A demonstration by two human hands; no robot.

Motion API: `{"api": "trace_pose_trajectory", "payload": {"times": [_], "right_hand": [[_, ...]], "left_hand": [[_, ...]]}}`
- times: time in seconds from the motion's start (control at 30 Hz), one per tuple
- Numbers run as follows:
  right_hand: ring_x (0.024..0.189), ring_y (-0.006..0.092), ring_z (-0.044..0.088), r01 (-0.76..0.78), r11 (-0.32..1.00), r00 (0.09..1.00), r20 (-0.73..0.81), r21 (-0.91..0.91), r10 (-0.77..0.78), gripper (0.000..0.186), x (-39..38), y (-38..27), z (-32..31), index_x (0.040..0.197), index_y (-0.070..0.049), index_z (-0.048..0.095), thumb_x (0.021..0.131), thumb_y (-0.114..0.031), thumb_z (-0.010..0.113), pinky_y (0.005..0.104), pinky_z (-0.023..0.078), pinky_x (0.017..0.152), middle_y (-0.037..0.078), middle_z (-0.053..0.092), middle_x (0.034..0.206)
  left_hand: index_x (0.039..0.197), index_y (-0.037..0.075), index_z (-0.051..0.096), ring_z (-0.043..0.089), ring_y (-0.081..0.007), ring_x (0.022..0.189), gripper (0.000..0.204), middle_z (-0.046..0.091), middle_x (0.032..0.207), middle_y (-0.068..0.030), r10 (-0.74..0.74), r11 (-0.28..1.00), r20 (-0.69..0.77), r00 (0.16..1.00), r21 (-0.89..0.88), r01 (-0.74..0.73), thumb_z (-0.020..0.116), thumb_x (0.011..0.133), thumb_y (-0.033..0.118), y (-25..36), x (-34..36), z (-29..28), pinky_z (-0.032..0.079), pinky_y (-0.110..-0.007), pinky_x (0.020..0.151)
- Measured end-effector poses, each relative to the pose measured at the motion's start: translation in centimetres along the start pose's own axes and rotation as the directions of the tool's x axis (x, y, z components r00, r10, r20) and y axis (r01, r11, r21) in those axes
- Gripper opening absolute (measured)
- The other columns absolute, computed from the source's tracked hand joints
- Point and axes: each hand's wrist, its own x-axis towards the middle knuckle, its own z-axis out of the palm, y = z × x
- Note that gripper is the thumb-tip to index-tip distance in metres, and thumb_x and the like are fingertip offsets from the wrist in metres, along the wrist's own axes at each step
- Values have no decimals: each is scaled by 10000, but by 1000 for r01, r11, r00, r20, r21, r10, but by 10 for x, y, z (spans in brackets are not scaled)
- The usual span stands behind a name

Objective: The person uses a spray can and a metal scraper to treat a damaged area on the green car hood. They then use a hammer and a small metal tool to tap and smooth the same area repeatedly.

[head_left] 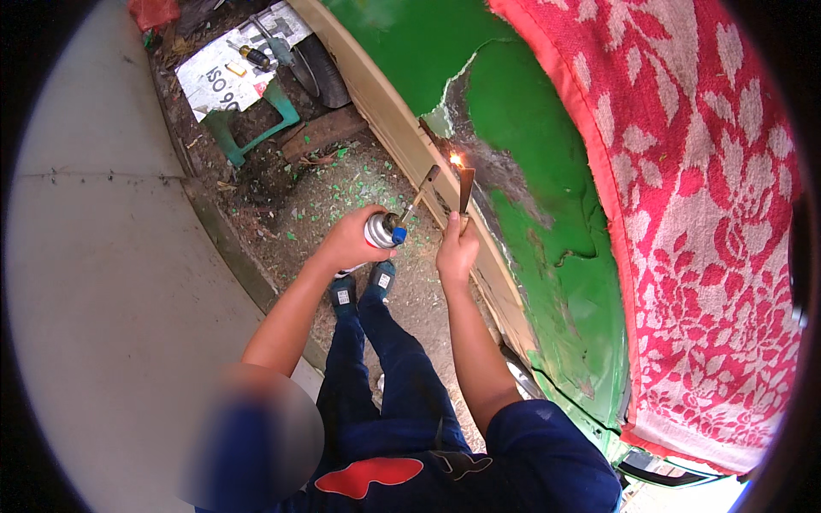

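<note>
My left hand [351, 239] grips a gas canister [379, 230] with a blue knob [398, 236] and a torch nozzle [425, 186] angled up toward a green vehicle panel [505, 103]. My right hand [456, 248] is closed on the handle of a scraper [465, 187], its blade upright near the nozzle. A small bright orange glow [457, 160] shows at the blade's top, against the panel. The green paint there is peeled around a grey bare patch [509, 171], and a beige strip [393, 107] runs along the panel's lower edge.
A red-and-white patterned cloth [684, 256] drapes over the right side. A green stool [282, 115] carries a white sign board [214, 81] with tools [255, 56], beside a wheel [321, 73]. A brick [325, 132] and paint chips lie on the ground. A pale wall [94, 256] borders the left.
</note>
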Motion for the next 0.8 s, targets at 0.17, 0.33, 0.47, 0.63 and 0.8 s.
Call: {"api": "trace_pose_trajectory", "payload": {"times": [0.17,0.33,0.47,0.63,0.8], "right_hand": [[552,186,519,-51,998,999,-11,21,52,361,-4,-1,-7,877,19,590,1007,-317,560,380,434,549,105,530,602],[537,180,528,39,999,999,13,-38,-38,350,5,-3,-16,901,27,601,1004,-306,566,369,431,537,103,548,599],[556,103,470,-64,998,997,46,15,63,372,-1,-5,-26,846,6,566,1010,-328,556,300,393,509,36,513,611],[545,126,472,2,1000,998,62,-31,-1,355,11,0,-21,851,8,572,1005,-312,570,317,392,513,34,517,606],[528,78,428,-4,999,998,58,46,1,355,6,0,-27,796,5,541,1013,-275,564,280,354,475,2,468,584]], "left_hand": [[1200,34,603,683,-303,973,719,690,1058,-169,-54,998,37,998,-13,54,877,590,299,1,-1,-2,524,-385,872],[1208,18,589,680,-274,969,736,686,1075,-162,-19,1000,49,999,-23,20,888,586,276,3,6,3,522,-373,882],[1212,6,581,676,-255,970,745,682,1083,-157,-38,999,45,998,-8,38,894,585,259,2,16,10,517,-362,893],[1194,5,585,675,-247,968,733,684,1055,-152,-23,998,78,997,-52,27,897,582,259,1,27,16,518,-362,888],[1197,12,587,674,-252,983,741,684,1066,-149,-3,1000,37,999,-9,3,897,572,262,-3,24,14,516,-363,894]]}}
